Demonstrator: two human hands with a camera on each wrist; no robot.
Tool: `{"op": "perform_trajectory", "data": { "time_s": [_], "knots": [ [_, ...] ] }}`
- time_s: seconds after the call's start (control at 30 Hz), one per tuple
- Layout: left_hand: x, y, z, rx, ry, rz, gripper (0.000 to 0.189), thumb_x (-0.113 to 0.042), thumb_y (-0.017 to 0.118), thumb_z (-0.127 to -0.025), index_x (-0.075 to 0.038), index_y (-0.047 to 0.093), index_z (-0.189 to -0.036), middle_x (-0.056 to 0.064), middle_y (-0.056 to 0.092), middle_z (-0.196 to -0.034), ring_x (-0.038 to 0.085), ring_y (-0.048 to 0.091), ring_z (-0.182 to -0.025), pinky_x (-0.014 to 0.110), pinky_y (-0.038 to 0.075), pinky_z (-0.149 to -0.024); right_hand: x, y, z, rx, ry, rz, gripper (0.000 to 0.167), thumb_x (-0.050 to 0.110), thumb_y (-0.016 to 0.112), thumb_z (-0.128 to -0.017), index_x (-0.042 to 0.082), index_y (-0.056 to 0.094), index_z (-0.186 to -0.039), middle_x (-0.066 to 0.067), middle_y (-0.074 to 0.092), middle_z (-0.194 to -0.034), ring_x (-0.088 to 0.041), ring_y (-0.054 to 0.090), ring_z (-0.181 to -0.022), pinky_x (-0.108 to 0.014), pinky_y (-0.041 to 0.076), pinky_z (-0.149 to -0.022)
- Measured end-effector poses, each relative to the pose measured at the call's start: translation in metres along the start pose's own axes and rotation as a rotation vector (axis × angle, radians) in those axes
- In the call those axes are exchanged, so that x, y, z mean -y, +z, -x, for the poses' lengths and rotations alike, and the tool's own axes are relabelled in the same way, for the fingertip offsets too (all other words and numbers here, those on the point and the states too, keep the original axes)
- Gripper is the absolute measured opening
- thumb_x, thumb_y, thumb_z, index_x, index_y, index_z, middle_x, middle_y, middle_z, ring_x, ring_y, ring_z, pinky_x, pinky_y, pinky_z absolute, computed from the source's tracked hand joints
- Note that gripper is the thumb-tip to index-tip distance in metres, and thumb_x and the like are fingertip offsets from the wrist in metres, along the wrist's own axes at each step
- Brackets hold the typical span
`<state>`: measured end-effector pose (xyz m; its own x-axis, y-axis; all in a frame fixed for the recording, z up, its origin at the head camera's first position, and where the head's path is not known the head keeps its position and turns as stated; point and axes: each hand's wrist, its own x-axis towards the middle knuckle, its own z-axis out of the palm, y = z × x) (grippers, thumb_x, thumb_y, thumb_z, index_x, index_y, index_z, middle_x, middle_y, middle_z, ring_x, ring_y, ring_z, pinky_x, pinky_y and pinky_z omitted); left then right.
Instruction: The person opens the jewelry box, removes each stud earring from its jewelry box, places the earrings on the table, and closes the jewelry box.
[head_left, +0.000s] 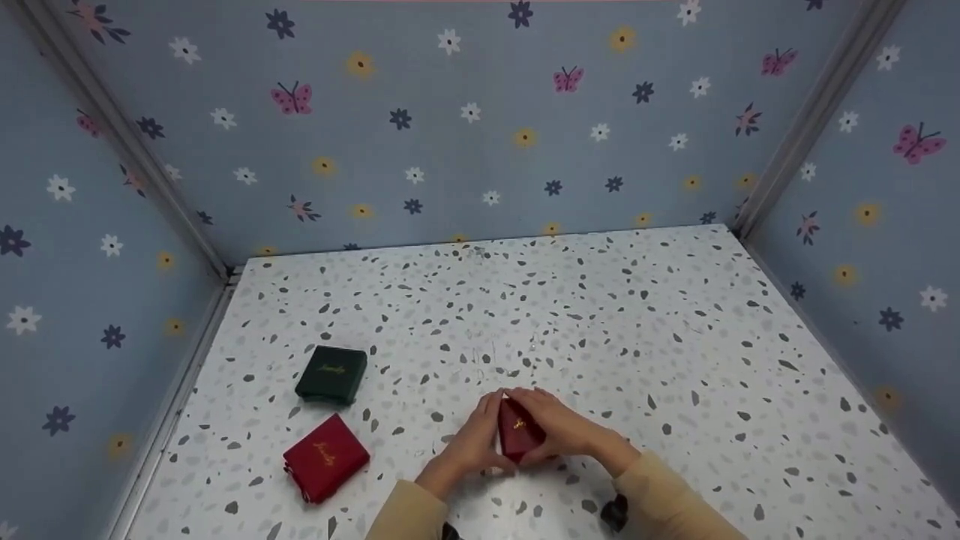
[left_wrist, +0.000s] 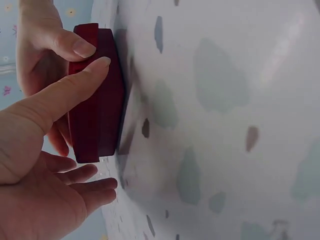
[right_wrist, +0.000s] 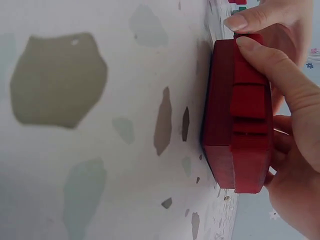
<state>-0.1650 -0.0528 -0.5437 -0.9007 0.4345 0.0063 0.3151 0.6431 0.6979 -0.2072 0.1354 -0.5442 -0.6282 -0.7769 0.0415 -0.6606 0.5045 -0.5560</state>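
A small red gift box (head_left: 519, 426) with gold lettering sits on the speckled table near its front, between both hands. My left hand (head_left: 474, 437) holds its left side, with the thumb in front and the fingers reaching to the far corner. My right hand (head_left: 562, 426) grips the right side the same way, and the fingertips of both hands almost meet at the back. In the right wrist view the box (right_wrist: 220, 110) shows a ribbon bow on its side and a lid band. Both thumbs lie close together on the lid edge in the left wrist view, at the box (left_wrist: 102, 120).
Left of the hands lie a dark green box (head_left: 332, 375) and, nearer, another red box (head_left: 327, 459), both with gold lettering. The table (head_left: 637, 337) is bounded by flower-patterned blue panels (head_left: 480, 150) at the back and sides.
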Motion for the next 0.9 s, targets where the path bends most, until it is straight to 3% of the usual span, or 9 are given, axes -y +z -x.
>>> {"op": "perform_trajectory", "data": {
  "time_s": [0.23,0.53,0.9],
  "knots": [
    [-0.004,0.005,-0.002,-0.024,0.009,-0.139,0.106,-0.023,0.083,-0.055,0.011,0.02,-0.134,0.026,0.023,-0.135,0.033,0.026,-0.125,0.037,0.031,-0.099,-0.001,-0.001,0.004,-0.059,0.003,-0.067,0.103,0.045,0.075,-0.061,0.01,0.019,-0.14,-0.01,0.027,-0.139,-0.023,0.029,-0.125,-0.04,0.031,-0.098],
    [-0.005,0.017,-0.007,-0.079,0.031,-0.258,0.101,-0.029,0.082,-0.055,0.007,0.028,-0.133,0.022,0.024,-0.136,0.037,0.02,-0.127,0.038,0.024,-0.103,0.0,-0.01,0.012,-0.171,0.011,-0.038,0.058,0.031,0.065,-0.079,0.014,0.044,-0.129,-0.008,0.036,-0.133,-0.025,0.037,-0.118,-0.043,0.037,-0.092],
    [-0.008,0.022,-0.012,-0.088,0.06,-0.347,0.101,-0.029,0.081,-0.055,0.003,0.027,-0.134,0.018,0.026,-0.137,0.035,0.019,-0.128,0.046,0.031,-0.097,-0.002,-0.015,0.021,-0.247,0.049,0.001,0.049,0.017,0.065,-0.08,0.005,0.047,-0.124,-0.007,0.047,-0.121,-0.024,0.045,-0.111,-0.04,0.04,-0.09]
  ]
}}
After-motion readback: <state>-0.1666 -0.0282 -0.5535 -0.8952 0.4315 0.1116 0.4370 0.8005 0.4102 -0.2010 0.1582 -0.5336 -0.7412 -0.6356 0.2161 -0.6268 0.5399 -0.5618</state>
